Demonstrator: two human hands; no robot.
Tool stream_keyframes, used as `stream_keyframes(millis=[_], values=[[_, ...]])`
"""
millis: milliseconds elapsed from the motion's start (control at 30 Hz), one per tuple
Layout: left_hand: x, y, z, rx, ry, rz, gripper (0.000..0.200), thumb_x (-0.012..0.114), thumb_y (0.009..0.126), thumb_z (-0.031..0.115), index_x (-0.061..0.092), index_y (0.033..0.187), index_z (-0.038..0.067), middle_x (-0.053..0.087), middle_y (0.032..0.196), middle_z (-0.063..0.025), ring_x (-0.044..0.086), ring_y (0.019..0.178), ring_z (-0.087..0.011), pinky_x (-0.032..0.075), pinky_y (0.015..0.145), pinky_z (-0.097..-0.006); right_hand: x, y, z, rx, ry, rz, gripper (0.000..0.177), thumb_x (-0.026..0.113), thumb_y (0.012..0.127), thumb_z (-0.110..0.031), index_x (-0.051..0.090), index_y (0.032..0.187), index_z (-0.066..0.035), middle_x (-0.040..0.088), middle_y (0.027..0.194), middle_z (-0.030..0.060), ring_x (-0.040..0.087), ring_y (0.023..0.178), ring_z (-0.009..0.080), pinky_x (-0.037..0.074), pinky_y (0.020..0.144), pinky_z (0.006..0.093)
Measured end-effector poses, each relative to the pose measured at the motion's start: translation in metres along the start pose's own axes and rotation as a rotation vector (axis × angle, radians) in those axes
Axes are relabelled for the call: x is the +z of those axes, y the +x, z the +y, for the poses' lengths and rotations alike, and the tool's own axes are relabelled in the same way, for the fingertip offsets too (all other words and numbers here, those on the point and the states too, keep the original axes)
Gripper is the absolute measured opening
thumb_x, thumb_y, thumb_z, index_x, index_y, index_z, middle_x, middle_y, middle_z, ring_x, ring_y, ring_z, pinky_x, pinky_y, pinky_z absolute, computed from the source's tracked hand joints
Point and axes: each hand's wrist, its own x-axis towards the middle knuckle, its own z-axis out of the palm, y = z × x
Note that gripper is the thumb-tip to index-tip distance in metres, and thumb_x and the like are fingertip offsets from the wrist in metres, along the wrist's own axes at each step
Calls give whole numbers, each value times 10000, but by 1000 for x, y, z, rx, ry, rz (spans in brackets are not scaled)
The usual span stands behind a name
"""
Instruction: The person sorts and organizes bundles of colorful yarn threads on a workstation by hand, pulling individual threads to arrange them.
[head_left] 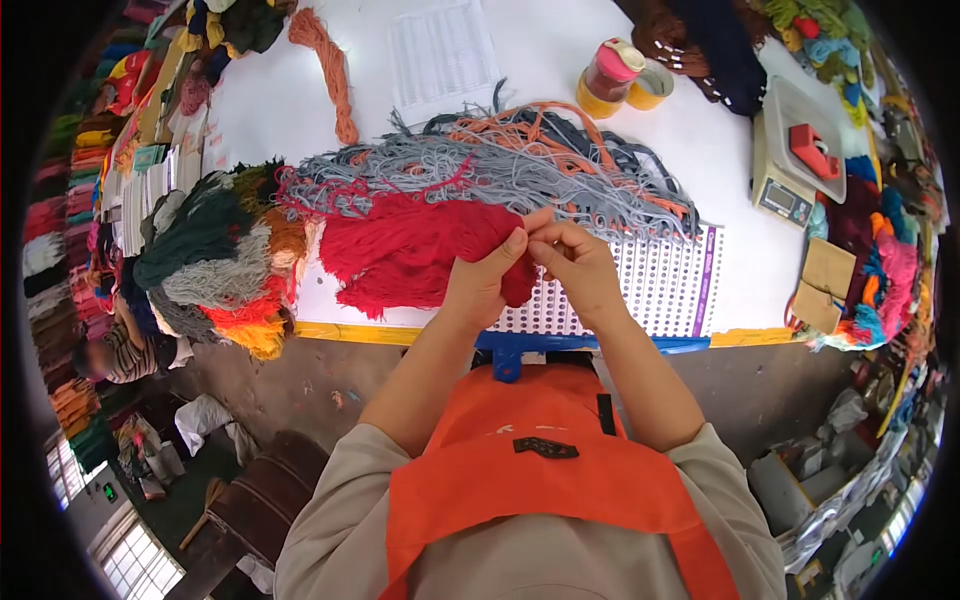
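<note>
A thick bundle of crimson yarn [400,245] lies across the front of the white table, its loose strands fanning out to the left. My left hand [485,280] is closed around the bundle's right end, thumb on top. Right beside it, my right hand [580,265] pinches thumb and fingers together at the yarn's edge; whatever sits between those fingertips is too small to make out. Under both hands is a white perforated board [655,285] with a purple strip. Behind them spreads a tangled heap of grey and orange cords [480,155].
Mixed yarn bundles [215,250] are piled at the left. At the back are an orange skein [325,75], a printed sheet [443,55] and a pink-lidded jar [612,70]. A scale [785,195] holding a red object [815,152] stands right. Another person [130,350] is at far left.
</note>
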Motion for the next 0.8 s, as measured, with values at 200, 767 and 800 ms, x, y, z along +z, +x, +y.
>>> stream_keyframes(millis=[200, 767, 800], values=[[5, -2, 8, -22, 2, 10, 401, 546, 998, 246, 572, 1257, -60, 624, 1231, -139, 605, 1097, -205, 485, 955, -351, 4, -4, -11, 97, 97, 83, 65, 676, 898, -97, 668, 937, -45, 609, 768, -10, 532, 646, 52, 466, 592, 213], [-1, 5, -5, -24, -26, 86, 272, 646, 930, 105, 628, 1151, -53, 648, 1179, -138, 632, 1030, -201, 522, 905, -336, -8, 0, -1, 153, 288, 39, 106, 672, 903, -140, 667, 962, -53, 685, 1011, 23, 495, 641, 38, 427, 566, 203], [-1, 5, -5, -24, -30, 90, 261, 643, 933, 106, 632, 1141, -51, 648, 1178, -140, 632, 1032, -204, 527, 904, -343, -6, 0, -3, 139, 293, 48, 106, 672, 905, -144, 655, 961, -56, 641, 901, -5, 485, 634, 36, 420, 576, 201]])
